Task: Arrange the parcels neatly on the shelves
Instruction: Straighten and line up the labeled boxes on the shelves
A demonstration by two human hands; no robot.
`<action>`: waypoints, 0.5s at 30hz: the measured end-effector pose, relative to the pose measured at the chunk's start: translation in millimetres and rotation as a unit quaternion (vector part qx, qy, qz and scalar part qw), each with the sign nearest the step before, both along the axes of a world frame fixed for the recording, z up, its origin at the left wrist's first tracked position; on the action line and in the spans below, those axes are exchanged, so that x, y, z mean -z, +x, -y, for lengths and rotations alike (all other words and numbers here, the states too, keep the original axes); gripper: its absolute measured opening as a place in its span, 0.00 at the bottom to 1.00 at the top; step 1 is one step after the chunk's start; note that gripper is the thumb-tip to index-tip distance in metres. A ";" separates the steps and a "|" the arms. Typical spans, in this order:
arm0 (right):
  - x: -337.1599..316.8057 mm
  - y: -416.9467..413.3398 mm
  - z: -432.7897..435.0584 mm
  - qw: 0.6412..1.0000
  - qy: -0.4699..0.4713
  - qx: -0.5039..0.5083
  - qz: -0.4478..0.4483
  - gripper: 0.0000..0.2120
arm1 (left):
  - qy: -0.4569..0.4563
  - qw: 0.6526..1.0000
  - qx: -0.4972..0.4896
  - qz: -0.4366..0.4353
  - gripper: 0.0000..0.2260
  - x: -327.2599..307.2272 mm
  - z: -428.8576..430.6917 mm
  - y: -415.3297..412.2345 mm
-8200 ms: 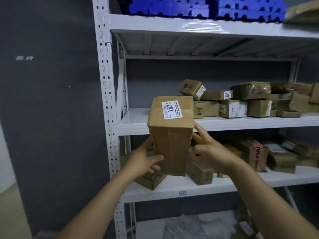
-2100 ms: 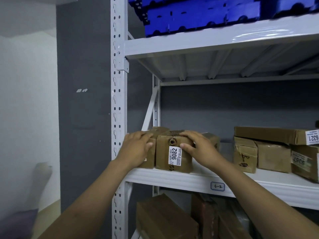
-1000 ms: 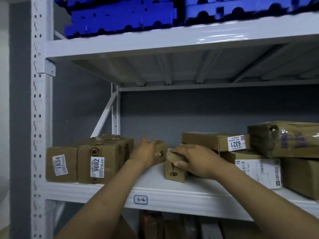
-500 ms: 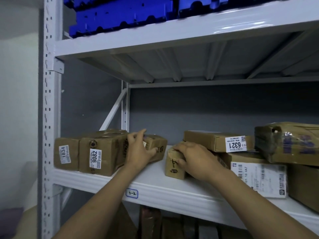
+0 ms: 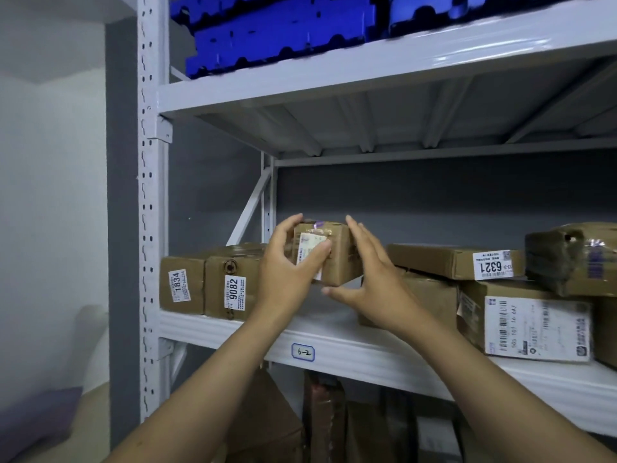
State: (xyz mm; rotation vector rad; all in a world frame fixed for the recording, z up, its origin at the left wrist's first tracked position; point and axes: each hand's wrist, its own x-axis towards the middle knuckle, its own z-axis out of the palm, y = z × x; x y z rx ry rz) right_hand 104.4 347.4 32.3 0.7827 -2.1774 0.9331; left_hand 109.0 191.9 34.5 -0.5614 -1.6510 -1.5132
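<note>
Head view: your left hand (image 5: 287,279) grips a small parcel (image 5: 337,259), thumb across its label, while your right hand (image 5: 374,279), fingers straight, steadies its right side. It hangs above the shelf (image 5: 367,349) near its left end, just beside parcel 9082 (image 5: 230,282), probably to extend that row.

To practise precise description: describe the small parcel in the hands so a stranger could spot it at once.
Find the white metal shelving and its shelf tagged 6-2. Right of parcel 1834 and parcel 9082, a left hand and right hand hold a small cardboard parcel. It alone is off the shelf and tilted, its white label crumpled.
</note>
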 end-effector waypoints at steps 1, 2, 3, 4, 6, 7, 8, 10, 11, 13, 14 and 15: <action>1.1 1.4 2.6 1.000 -0.022 -0.008 -0.005 0.52 | -0.010 0.999 0.042 0.007 0.26 1.2 5.8 2.6; 2.1 3.0 4.8 0.999 -0.039 -0.013 -0.005 0.52 | -0.022 0.996 0.081 0.015 0.28 2.4 12.5 4.1; 2.9 5.1 7.0 0.999 -0.051 -0.017 -0.001 0.52 | -0.031 0.992 0.117 0.024 0.31 3.0 19.9 4.5; 3.6 7.9 9.5 0.998 -0.059 -0.017 0.003 0.52 | -0.044 0.988 0.143 0.033 0.33 3.3 27.5 4.8; 5.6 12.0 15.8 0.997 -0.073 -0.007 0.002 0.51 | -0.092 0.981 0.165 0.046 0.35 3.4 41.6 4.6; 7.0 13.7 19.7 0.997 -0.081 0.002 -0.004 0.49 | -0.121 0.977 0.169 0.052 0.34 3.5 47.6 4.0; 9.1 14.8 24.2 0.996 -0.085 0.013 -0.007 0.48 | -0.147 0.972 0.176 0.060 0.35 3.6 52.7 3.9; 13.9 16.0 32.8 0.996 -0.090 0.027 0.003 0.48 | -0.178 0.963 0.190 0.069 0.36 6.0 61.4 1.1; 16.5 15.4 35.3 0.995 -0.094 0.027 0.015 0.48 | -0.188 0.960 0.195 0.069 0.37 7.3 65.4 -1.4; 21.1 15.4 36.4 0.995 -0.088 0.023 0.046 0.49 | -0.205 0.957 0.194 0.061 0.35 9.5 72.8 -7.2; 22.6 16.8 36.0 0.995 -0.077 0.023 0.059 0.50 | -0.215 0.956 0.190 0.056 0.34 10.3 76.2 -10.0; 24.1 18.3 36.2 0.995 -0.063 0.026 0.070 0.50 | -0.226 0.954 0.192 0.052 0.32 11.5 80.1 -13.1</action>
